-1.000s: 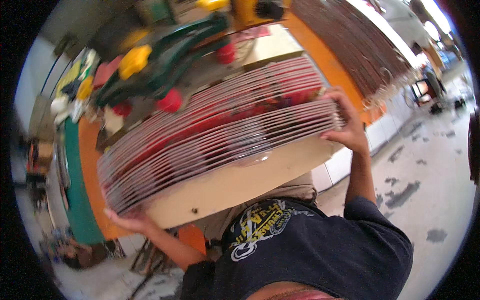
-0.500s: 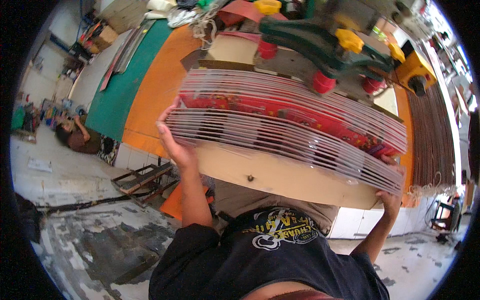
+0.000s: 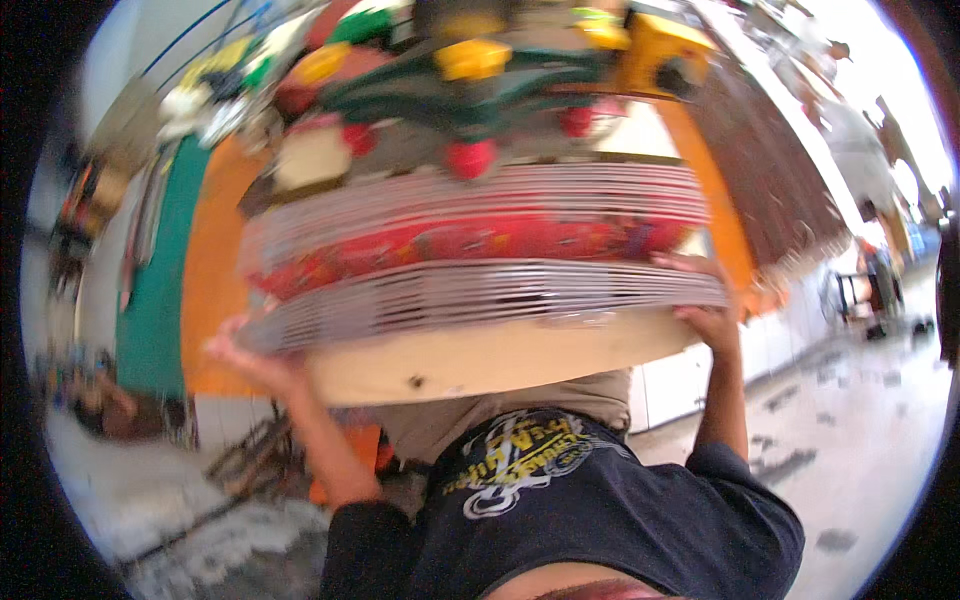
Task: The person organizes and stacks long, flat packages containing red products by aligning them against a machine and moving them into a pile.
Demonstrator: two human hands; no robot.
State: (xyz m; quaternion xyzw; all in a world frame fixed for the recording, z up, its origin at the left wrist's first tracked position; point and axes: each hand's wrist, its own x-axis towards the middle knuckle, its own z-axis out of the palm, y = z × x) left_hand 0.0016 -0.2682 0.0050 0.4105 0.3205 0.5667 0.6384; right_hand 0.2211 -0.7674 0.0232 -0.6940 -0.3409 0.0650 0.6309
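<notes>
Wooden board [image 3: 480, 355] bearing thin sheets [image 3: 480, 250], gripped by both hands.

stack [image 3: 480, 260] swung back to level | left hand [image 3: 255, 355] lower; right hand [image 3: 705, 300] higher

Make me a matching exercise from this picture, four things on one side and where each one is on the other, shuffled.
Things:
1. left hand
2. right hand
3. red layer
4. pale board

Places:
A. mid-height in the stack
B. at the stack's right end
C. under the stack, at the bottom
D. at the stack's left end

Pairs: 1-D, 2-B, 3-A, 4-C
</notes>
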